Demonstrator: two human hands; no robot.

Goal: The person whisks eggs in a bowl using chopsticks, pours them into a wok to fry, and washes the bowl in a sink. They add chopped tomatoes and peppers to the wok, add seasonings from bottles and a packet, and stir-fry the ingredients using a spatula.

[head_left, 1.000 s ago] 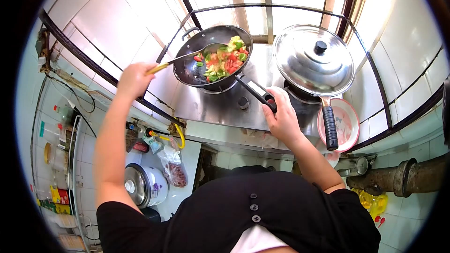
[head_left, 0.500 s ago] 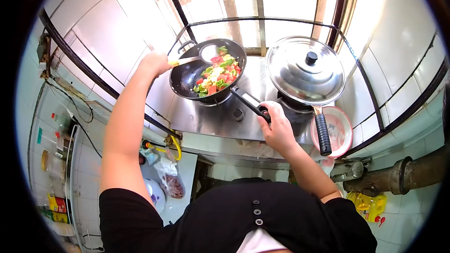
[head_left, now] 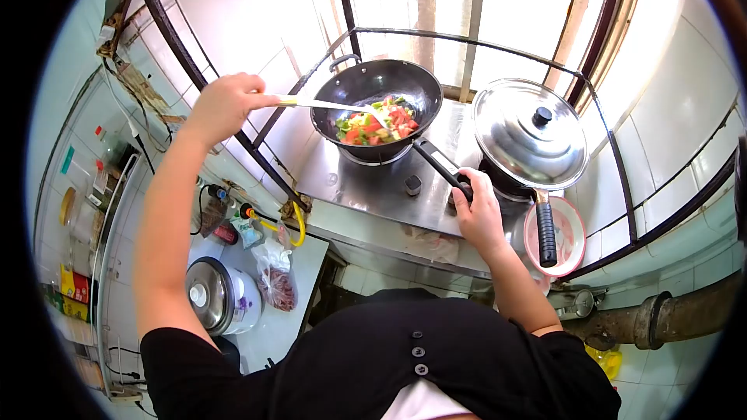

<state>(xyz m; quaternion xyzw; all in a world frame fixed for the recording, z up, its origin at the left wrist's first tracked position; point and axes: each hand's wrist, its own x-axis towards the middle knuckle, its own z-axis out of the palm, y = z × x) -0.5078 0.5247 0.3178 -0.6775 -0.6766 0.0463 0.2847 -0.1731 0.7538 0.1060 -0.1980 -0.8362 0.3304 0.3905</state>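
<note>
Black and round, the wok [head_left: 379, 92] sits on the steel stove [head_left: 373, 187] toward its left edge, filled with red, green and pale chopped vegetables [head_left: 376, 123]. The right hand [head_left: 477, 210] is closed around the end of the wok's long handle [head_left: 440, 166] — the left hand [head_left: 223, 106] grips a yellow-handled spatula [head_left: 331, 105] whose blade reaches over the wok's rim into the food. Beside it, at the stove's right edge, stands a lidded pan [head_left: 530, 133] — a pink bowl [head_left: 572, 235] lies just under its handle.

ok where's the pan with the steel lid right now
In the head view the lidded pan sits on the stove's right burner, just right of the wok, its black handle over a pink bowl.
</note>
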